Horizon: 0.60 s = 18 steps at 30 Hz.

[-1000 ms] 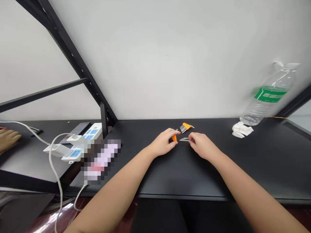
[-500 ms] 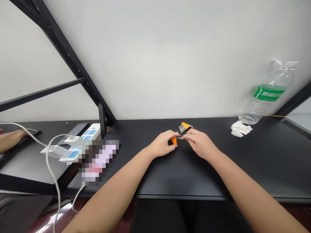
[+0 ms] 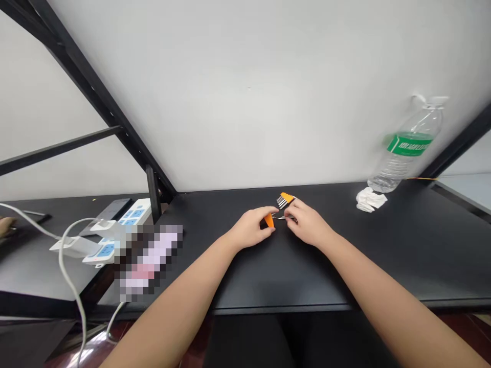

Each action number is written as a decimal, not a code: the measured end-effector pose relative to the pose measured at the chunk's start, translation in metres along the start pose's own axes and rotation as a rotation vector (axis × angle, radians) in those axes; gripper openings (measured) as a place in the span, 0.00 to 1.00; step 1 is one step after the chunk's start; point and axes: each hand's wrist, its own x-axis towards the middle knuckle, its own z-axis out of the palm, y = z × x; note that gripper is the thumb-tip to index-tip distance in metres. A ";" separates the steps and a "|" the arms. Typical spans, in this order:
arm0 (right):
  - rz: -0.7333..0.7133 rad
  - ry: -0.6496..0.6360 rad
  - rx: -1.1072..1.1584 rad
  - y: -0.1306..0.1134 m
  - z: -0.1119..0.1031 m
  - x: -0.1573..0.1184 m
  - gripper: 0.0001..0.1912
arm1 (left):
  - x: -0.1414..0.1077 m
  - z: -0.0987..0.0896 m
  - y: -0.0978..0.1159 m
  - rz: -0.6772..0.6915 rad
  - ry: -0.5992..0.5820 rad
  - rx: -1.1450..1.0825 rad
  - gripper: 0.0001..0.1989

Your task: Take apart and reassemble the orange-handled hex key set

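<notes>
On the black table point(image 3: 307, 276), my left hand point(image 3: 251, 227) is closed on a small orange piece point(image 3: 269, 220), held between thumb and fingers. My right hand point(image 3: 307, 223) pinches a thin metal piece point(image 3: 281, 218) that reaches toward the orange piece. Whether the metal piece and the orange piece are joined cannot be made out. Just behind my right fingers lies an orange holder point(image 3: 287, 197) with several silver bits point(image 3: 281, 202) in a row.
A clear bottle point(image 3: 406, 145) with a green label stands at the back right beside crumpled white tissue point(image 3: 370, 199). To the left are a white power strip point(image 3: 134, 217) with plugs and cables, a blurred-out phone-like object point(image 3: 153, 263), and a person's hand point(image 3: 5, 226) at the edge.
The view has shifted slightly, so the bottle and tissue appear further left. My right fingers have curled a little more around the metal piece. The other person's hand shows less.
</notes>
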 end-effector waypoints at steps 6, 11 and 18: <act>0.050 -0.129 -0.179 0.015 -0.001 0.002 0.07 | -0.001 -0.003 -0.004 0.075 0.023 0.024 0.18; 0.085 -0.143 -0.226 0.011 -0.001 0.003 0.06 | -0.001 -0.002 -0.004 0.078 0.023 0.032 0.18; 0.074 -0.153 -0.306 0.008 0.001 0.001 0.05 | -0.003 -0.003 -0.002 0.035 0.004 0.077 0.16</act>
